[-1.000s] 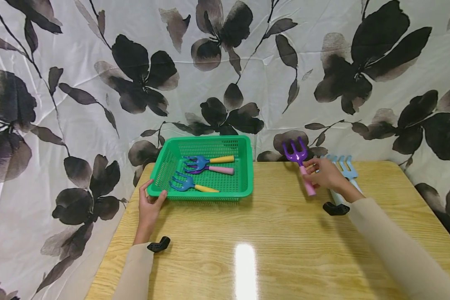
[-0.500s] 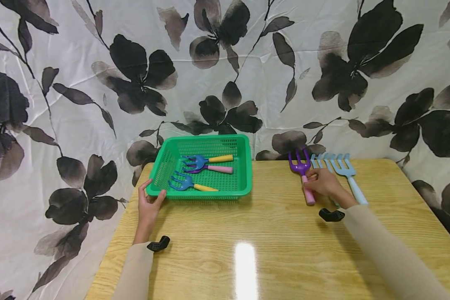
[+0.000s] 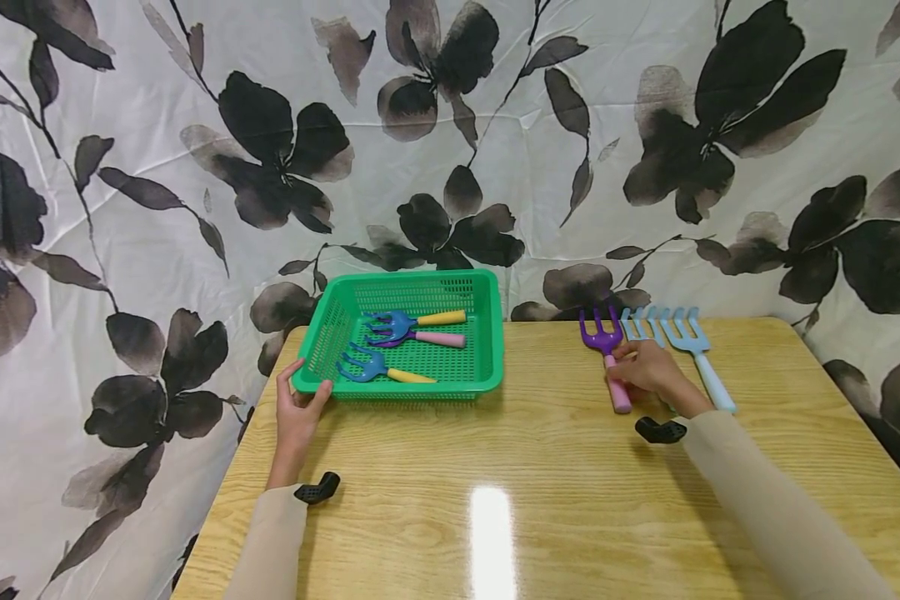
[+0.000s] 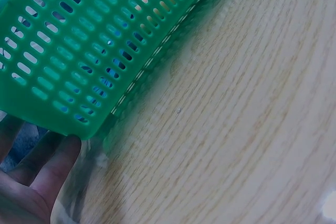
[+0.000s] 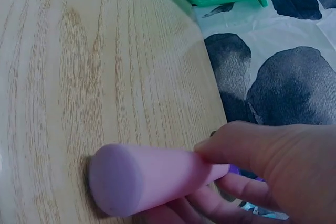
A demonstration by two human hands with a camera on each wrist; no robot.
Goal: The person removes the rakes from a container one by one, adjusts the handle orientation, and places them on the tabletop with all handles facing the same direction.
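Note:
At the right, the right hand pinches the pink handle of a purple fork, which lies along the table near its back edge. In the right wrist view thumb and fingers are round the pink handle. The left hand holds the front left corner of a green basket, thumb at the front rim. The left wrist view shows its fingers against the basket. Inside lie two blue forks with yellow handles and a purple one with a pink handle.
Two light blue forks lie right of the purple fork; one shows its handle, while the right hand partly covers the other. Behind the wooden table hangs a floral cloth. Each wrist carries a small black device.
The right hand has lowered the purple fork onto the table, left of the light blue forks, and moved slightly left and down in the head view. The left hand stays at the basket.

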